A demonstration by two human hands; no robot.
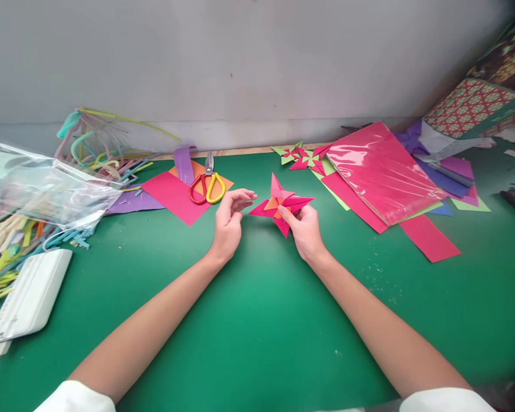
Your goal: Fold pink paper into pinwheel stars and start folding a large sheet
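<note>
A four-pointed folded paper star (286, 201), pink-red with an orange centre, is held up above the green table (257, 320). My right hand (305, 229) pinches it at its lower right, the thumb lying on its front near the orange centre. Just left of the star, apart from its left tip, my left hand (232, 222) holds nothing; its fingers are loosely curved and apart from the thumb. Scissors (208, 184) with one red and one yellow handle lie behind my left hand, on orange and pink paper (178, 197).
Smaller red and green folded stars (304, 157) lie at the back. A wrapped pack of pink paper (384, 171) rests on coloured sheets at right. Bundled fuzzy stems (107, 151), a clear plastic bag (47, 183) and a white device (30, 294) are at left. A wall rises behind.
</note>
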